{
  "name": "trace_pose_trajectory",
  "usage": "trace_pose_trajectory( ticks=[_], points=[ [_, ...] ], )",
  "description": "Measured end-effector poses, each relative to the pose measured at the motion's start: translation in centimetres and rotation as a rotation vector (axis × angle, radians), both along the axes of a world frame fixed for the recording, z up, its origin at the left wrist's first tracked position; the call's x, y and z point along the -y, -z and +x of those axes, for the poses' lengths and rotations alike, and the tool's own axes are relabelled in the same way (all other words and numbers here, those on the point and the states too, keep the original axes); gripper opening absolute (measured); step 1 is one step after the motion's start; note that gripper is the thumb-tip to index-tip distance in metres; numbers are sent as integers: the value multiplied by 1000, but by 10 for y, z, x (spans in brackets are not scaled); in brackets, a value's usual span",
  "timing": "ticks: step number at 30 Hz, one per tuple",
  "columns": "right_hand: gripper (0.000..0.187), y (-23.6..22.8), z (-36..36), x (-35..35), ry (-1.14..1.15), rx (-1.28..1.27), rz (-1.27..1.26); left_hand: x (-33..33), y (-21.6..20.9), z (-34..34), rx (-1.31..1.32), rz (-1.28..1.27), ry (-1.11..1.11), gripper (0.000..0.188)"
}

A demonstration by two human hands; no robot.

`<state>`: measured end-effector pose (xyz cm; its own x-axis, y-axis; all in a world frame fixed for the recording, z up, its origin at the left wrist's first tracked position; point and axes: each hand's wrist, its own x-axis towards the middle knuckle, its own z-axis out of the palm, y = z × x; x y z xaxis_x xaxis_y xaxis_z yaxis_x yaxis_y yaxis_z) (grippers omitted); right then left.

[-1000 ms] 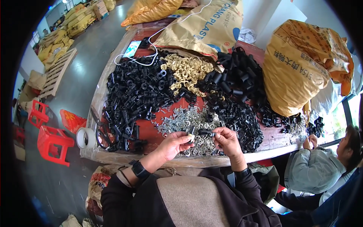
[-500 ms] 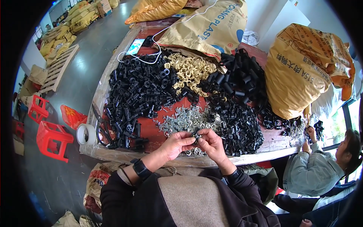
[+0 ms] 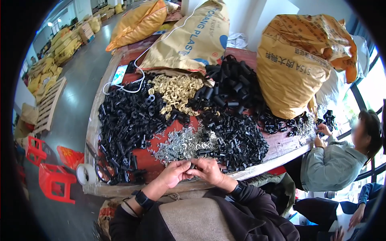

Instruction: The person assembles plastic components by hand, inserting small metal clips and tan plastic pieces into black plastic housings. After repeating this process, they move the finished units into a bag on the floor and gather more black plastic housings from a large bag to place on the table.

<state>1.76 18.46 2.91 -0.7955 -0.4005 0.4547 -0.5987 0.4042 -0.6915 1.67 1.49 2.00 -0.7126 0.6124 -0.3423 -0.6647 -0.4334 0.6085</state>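
My left hand and my right hand meet over the near edge of the table. Fingertips of both are closed around a small black plastic part, mostly hidden by them. Just beyond lies a heap of small silvery metal pieces. Black plastic fittings are piled to its left, and smaller black plastic pieces to its right. Farther back are beige clip-like pieces and black tubes.
Scissors and a tape roll lie at the table's left edge. A phone with a white cable is at the back left. Large sacks stand behind the piles. A co-worker handles parts at right; red stools stand left.
The view has tilted, so the table sits lower and farther left in it. My hands have drawn closer together, and their fingers now cover more of the small black part.
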Motion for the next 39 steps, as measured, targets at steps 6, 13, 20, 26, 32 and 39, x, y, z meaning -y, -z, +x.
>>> trace_pose_trajectory(
  ticks=[6, 13, 20, 26, 32, 39],
  points=[
    [25, -7, -16, -15, 56, -82, -29, 4, 3, -12, -32, -32, 39, 18],
    [26, -7, -144, -146, 971, -183, 424, 11, 5, -19, -167, -144, -18, 19],
    [45, 36, -186, -159, 934, 504, 526, 13, 5, -17, -157, -159, -88, 18],
    [47, 20, -166, -149, 972, 283, 525, 22, 7, -14, -108, -108, -124, 19],
    [39, -31, -124, -163, 540, 105, -85, 16, 10, -16, -35, -61, -126, 17],
    [32, -65, -99, -148, 238, 320, -241, 21, 8, -14, -83, -63, -110, 18]
  ],
)
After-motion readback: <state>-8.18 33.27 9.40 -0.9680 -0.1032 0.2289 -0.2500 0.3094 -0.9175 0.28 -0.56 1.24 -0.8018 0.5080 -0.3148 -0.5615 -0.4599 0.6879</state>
